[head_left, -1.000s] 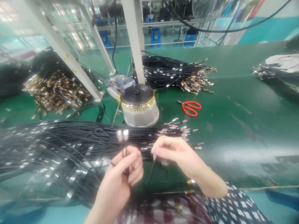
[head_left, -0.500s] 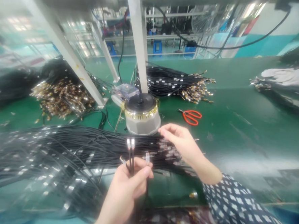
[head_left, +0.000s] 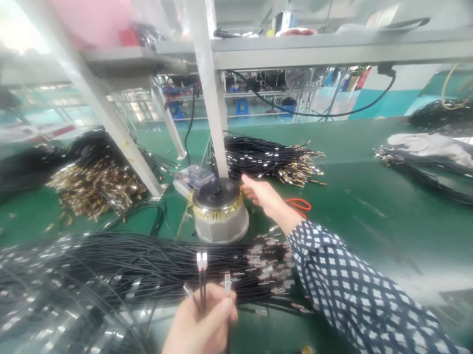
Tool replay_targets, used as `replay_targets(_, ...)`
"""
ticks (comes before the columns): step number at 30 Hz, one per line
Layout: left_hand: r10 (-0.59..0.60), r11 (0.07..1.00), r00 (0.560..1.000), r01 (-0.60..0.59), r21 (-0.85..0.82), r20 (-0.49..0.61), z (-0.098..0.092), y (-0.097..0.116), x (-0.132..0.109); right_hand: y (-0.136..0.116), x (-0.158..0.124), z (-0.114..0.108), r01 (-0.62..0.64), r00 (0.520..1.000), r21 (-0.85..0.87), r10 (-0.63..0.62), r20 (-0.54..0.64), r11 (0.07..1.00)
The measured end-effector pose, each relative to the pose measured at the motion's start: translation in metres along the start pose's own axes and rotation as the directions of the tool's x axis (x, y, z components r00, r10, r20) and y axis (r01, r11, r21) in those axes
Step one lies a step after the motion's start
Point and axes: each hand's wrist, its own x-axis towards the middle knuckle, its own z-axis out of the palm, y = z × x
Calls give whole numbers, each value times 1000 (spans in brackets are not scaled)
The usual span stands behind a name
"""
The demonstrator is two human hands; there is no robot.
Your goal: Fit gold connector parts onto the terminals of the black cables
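Observation:
My left hand (head_left: 207, 325) is closed around several black cables (head_left: 202, 289), their silver metal plugs (head_left: 201, 261) pointing up above the fingers. One plug (head_left: 227, 282) stands apart near the thumb tip. My right hand (head_left: 261, 197) is at the right edge of a round tape dispenser (head_left: 221, 227), its fingers drawn together by the rim. The dispenser has a grey base, a black top and short yellow tape strips around it. Whether a strip is between those fingers is too small to see. Below the dispenser lies a thick bundle of black cables (head_left: 135, 256) with plugs at its right end.
Red-handled scissors (head_left: 299, 205) lie partly behind my right wrist. More cable bundles rest at the back (head_left: 262, 157), left (head_left: 100, 184) and right (head_left: 429, 173) of the green table (head_left: 346, 216). A clear plastic box (head_left: 194, 177) adjoins the dispenser. White posts (head_left: 210, 84) carry a shelf.
My right hand has moved from above the cable plugs, in front of the dispenser, up to its right rim. My left hand still holds the cables. The view has tilted up, showing more shelf.

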Motion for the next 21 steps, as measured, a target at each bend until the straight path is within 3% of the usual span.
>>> replay_targets(4,-11,1000,1000,11,-12,-1,1,0,0,-2,2,3,77,997,-13,-77,-21,997)
replay_targets(9,-5,1000,1000,5,-30,-13,4,0,-1,-1,-5,2,250,958,-13,-249,-146,968)
replay_targets(16,-13,999,1000,12,-42,-14,4,1,-2,4,-4,2,213,974,20,-211,-88,977)
replay_targets(21,-18,999,1000,17,-42,-22,4,2,-3,3,-12,4,306,943,-15,-306,-132,952)
